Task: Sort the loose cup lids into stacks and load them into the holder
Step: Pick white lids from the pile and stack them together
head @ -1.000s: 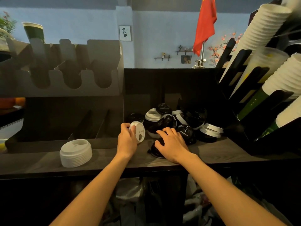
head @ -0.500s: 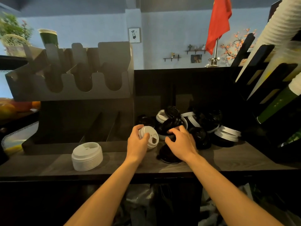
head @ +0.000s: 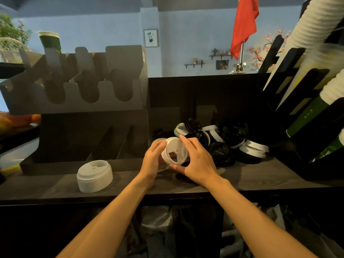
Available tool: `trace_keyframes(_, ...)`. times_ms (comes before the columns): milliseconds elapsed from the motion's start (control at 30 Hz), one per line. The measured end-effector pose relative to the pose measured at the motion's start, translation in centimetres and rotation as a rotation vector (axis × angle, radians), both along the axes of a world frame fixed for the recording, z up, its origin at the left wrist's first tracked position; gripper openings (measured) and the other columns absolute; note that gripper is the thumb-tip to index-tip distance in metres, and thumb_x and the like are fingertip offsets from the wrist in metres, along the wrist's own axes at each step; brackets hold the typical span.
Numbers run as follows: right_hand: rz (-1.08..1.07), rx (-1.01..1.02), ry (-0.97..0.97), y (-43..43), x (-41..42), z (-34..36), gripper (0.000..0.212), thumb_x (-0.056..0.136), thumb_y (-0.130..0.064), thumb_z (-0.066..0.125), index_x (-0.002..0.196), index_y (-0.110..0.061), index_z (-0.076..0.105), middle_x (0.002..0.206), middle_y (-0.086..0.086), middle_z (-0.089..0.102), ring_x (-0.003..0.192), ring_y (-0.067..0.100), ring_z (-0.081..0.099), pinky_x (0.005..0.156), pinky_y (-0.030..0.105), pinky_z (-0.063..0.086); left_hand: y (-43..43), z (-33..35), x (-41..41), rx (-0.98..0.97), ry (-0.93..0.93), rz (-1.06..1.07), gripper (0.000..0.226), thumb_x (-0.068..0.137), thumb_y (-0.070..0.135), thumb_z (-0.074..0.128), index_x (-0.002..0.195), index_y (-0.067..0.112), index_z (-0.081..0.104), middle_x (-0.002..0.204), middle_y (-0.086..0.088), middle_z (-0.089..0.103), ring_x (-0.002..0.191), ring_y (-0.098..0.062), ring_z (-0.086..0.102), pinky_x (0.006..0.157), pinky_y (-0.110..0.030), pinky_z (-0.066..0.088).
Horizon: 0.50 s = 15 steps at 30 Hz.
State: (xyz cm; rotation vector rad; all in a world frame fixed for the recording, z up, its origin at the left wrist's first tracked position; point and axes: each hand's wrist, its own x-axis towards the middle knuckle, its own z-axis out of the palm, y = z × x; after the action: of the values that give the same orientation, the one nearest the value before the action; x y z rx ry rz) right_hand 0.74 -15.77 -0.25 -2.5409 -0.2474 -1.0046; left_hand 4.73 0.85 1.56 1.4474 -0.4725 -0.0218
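A grey slotted sheet-metal holder (head: 74, 101) stands at the upper left. Below it, a neat stack of white plastic cup lids (head: 94, 175) sits on the dark wood-grain worktop (head: 260, 175). The left hand (head: 153, 161) and right hand (head: 199, 164) both curl round one tilted white plastic lid (head: 174, 152) held above the worktop. A loose heap of black and white lids (head: 223, 144) lies just behind and to the right.

One head-worn camera looks forward and down, close over the counter (head: 55, 187).
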Motion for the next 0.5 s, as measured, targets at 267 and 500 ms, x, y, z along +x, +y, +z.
trace_keyframes(267, 0.107, -0.03, -0.008, 0.36, 0.07, -0.09, 0.104, 0.077, -0.053, 0.077, 0.158, -0.024, 0.017, 0.154, -0.007, 0.024, 0.139, 0.014, 0.032, 0.111, 0.037, 0.041, 0.22, -0.3, 0.04, 0.05, 0.051, -0.043, 0.03, 0.104, 0.031, 0.05, 0.099, 0.016, 0.076, 0.1, -0.015, 0.076, 0.09, -0.03, 0.068, 0.082, -0.041, 0.054)
trace_keyframes(500, -0.006, -0.01, -0.121, 0.33, -0.5, 0.22, 0.1, 0.064, -0.075, 0.074, 0.141, -0.019, 0.047, 0.128, -0.003, 0.044, 0.113, 0.013, 0.046, 0.09, 0.028, 0.05, 0.23, -0.4, -0.2, 0.007, 0.104, -0.057, 0.035, 0.109, 0.03, 0.039, 0.111, 0.016, 0.071, 0.108, -0.015, 0.074, 0.093, -0.023, 0.069, 0.081, -0.034, 0.057)
